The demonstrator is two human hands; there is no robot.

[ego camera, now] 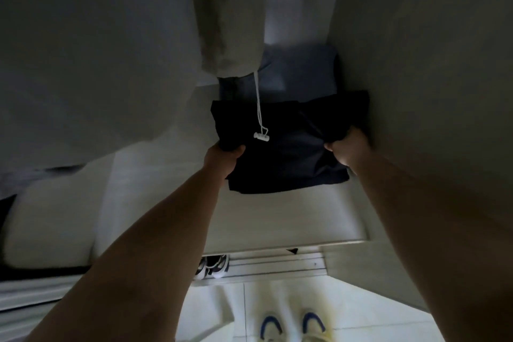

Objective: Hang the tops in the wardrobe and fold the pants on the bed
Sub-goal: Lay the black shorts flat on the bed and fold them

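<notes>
I look down into the dim wardrobe. A folded dark navy garment [288, 153] lies on the pale wardrobe floor [291, 219]. My left hand [223, 154] grips its left edge and my right hand [348, 147] grips its right edge, close to the wardrobe's right wall. Behind it sits a folded blue-grey garment [299, 72]. A light beige top [230, 14] hangs above, and its white drawstring with a toggle [261, 135] dangles over the dark garment.
A large pale garment [83, 50] hangs at the left. The wardrobe's sliding-door track [277, 264] runs along the front edge, with a pair of sneakers [212, 266] beside it. My slippered feet [291, 325] stand on white floor tiles.
</notes>
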